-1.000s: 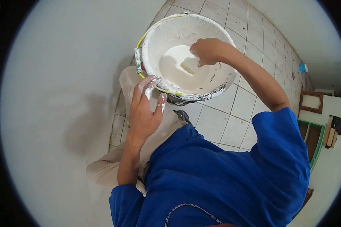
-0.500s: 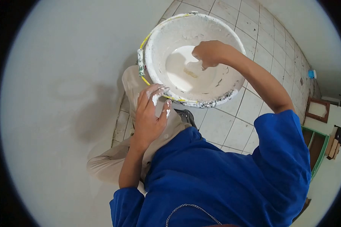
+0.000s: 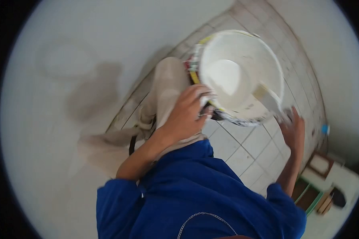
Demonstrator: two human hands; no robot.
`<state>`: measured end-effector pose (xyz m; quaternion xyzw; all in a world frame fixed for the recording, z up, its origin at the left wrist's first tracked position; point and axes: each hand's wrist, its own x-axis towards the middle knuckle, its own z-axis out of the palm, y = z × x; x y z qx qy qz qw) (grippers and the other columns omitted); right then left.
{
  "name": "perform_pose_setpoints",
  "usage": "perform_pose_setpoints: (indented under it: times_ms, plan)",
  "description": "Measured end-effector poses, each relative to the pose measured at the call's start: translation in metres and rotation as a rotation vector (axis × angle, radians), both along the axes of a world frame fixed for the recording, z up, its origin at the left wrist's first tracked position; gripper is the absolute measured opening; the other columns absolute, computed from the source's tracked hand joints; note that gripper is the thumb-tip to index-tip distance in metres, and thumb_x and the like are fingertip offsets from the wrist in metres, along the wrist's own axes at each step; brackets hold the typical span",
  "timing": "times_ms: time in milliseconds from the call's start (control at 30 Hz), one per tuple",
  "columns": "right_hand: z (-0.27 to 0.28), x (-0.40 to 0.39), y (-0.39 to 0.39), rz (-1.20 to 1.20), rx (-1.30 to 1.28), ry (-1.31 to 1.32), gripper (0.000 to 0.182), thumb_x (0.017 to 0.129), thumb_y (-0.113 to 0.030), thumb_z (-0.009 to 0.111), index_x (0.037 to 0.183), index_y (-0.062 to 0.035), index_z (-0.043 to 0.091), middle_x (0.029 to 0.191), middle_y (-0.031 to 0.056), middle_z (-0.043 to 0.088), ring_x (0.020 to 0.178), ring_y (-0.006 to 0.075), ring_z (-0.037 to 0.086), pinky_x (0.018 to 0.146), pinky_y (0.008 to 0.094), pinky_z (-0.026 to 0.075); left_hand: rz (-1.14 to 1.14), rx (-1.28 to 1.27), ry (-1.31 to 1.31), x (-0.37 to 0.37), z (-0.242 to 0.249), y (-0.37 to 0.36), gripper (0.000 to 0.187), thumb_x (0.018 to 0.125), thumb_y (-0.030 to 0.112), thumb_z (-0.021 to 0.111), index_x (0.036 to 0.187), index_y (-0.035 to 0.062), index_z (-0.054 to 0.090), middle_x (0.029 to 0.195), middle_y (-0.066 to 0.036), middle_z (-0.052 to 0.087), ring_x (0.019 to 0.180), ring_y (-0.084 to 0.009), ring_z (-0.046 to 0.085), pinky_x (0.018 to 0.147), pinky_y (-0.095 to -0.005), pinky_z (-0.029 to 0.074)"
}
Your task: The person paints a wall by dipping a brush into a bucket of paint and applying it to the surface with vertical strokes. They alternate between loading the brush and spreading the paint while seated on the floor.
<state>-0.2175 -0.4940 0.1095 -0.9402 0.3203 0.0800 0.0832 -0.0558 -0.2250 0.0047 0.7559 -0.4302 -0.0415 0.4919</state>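
Observation:
A white bucket [image 3: 281, 73] holds white paint [image 3: 223, 75] pooled at its bottom; its outer side is streaked with dried paint. My left hand [image 3: 187, 111], smeared with white, is closed on the bucket's near left rim beside the yellow handle [image 3: 194, 76]. At the opposite side, my right hand [image 3: 293, 129] grips a paintbrush [image 3: 270, 100] by its handle. The brush lies across the near right rim, its pale yellowish bristles pointing into the bucket. Motion blurs the brush and the fingers around it.
A smooth pale wall [image 3: 60, 131] rises on the left, close to my bent knee [image 3: 169, 75]. Grimy white floor tiles [image 3: 237, 159] run beneath the bucket. Far right are a wooden frame [image 3: 319, 165], a green-edged shelf [image 3: 307, 195] and a small blue object [image 3: 325, 129].
My right hand has come out of the bucket and moved to the right of the rim, bringing the brush into view. My left hand has closed on the rim. The bucket sits further right in view.

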Motion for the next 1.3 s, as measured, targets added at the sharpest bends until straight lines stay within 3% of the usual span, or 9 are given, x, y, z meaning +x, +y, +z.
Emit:
perform_pose_setpoints:
  times_ms: [100,300,433,500,600,700,833,1167,1300]
  plan:
    - [-0.041,-0.032,-0.012,0.092,-0.081,-0.132,0.045,0.078,-0.015,0.065,0.117,0.0051,0.053,0.097,0.0208,0.064,0.083,0.0348,0.058,0.081,0.0392,0.046,0.0,-0.101,0.051,-0.004,-0.012,0.001,0.028,0.08,0.008,0.063,0.107,0.0004,0.056,0.115,-0.015,0.05,0.114,-0.033,0.048,0.098,-0.0405,0.039]
    - [-0.031,0.01,0.015,-0.098,0.383,-0.559,0.024,0.086,-0.015,0.065,0.099,0.0026,0.056,0.079,0.0026,0.058,0.073,0.0114,0.054,0.064,0.0249,0.044,0.128,-0.193,0.047,0.009,-0.011,0.047,0.026,0.082,0.01,0.062,0.107,0.0047,0.057,0.117,-0.014,0.05,0.117,-0.0322,0.045,0.099,-0.0406,0.038]
    - [-0.048,0.066,0.078,-0.279,0.701,-0.837,0.035,0.087,-0.018,0.063,0.113,0.0045,0.056,0.077,0.0011,0.057,0.062,0.0048,0.049,0.05,0.0187,0.037,0.338,-0.11,0.213,0.028,-0.023,0.123,0.027,0.086,0.008,0.058,0.113,0.0066,0.057,0.113,-0.011,0.057,0.112,-0.0238,0.053,0.098,-0.0352,0.041]
    - [-0.05,0.097,0.11,-0.062,1.094,-0.675,0.038,0.088,-0.021,0.061,0.116,0.0043,0.057,0.074,0.0021,0.057,0.064,0.0069,0.051,0.054,0.0216,0.041,0.46,-0.25,0.505,0.029,-0.037,0.164,0.026,0.087,0.005,0.055,0.113,0.0035,0.056,0.109,-0.009,0.061,0.103,-0.0182,0.058,0.094,-0.0298,0.043]
    - [-0.077,0.144,0.197,0.096,1.058,-0.598,0.032,0.09,-0.024,0.059,0.11,0.001,0.062,0.086,0.0029,0.062,0.075,0.0104,0.054,0.072,0.0266,0.045,0.739,-0.265,0.555,0.027,-0.085,0.223,0.022,0.089,0.005,0.052,0.11,-0.0001,0.057,0.1,-0.01,0.063,0.095,-0.0153,0.06,0.084,-0.0287,0.047]
    - [-0.096,0.171,0.295,0.051,1.487,-0.537,0.025,0.092,-0.024,0.057,0.106,-0.0044,0.064,0.076,-0.005,0.056,0.061,0.0008,0.045,0.049,0.0164,0.032,1.003,-0.136,0.634,0.023,-0.126,0.273,0.026,0.087,0.004,0.049,0.111,0.0004,0.058,0.094,-0.007,0.063,0.076,-0.0109,0.057,0.065,-0.0255,0.045]
    - [-0.177,0.182,0.36,0.125,1.679,-0.234,0.023,0.095,-0.026,0.054,0.096,-0.0049,0.064,0.065,-0.0077,0.049,0.053,-0.0002,0.037,0.045,0.0171,0.026,1.193,-0.288,0.619,0.02,-0.145,0.3,0.029,0.087,0.007,0.045,0.112,0.0017,0.058,0.09,-0.004,0.063,0.06,-0.0068,0.047,0.048,-0.0236,0.035]
    - [-0.182,0.221,0.411,0.192,1.464,-0.55,0.027,0.094,-0.027,0.055,0.082,-0.0034,0.061,0.057,-0.0073,0.043,0.046,0.0009,0.034,0.041,0.0208,0.024,1.189,-0.485,0.641,0.033,-0.161,0.296,0.024,0.088,0.009,0.046,0.107,0.0002,0.059,0.083,-0.005,0.063,0.052,-0.0083,0.047,0.045,-0.0252,0.037]
    - [-0.247,0.227,0.414,0.07,1.4,-0.361,0.027,0.094,-0.026,0.054,0.079,-0.0045,0.06,0.056,-0.0067,0.042,0.044,0.002,0.033,0.04,0.0221,0.023,1.177,-0.459,0.685,0.043,-0.157,0.29,0.024,0.088,0.007,0.046,0.107,0.0008,0.059,0.081,-0.004,0.064,0.051,-0.0079,0.046,0.044,-0.0247,0.037]
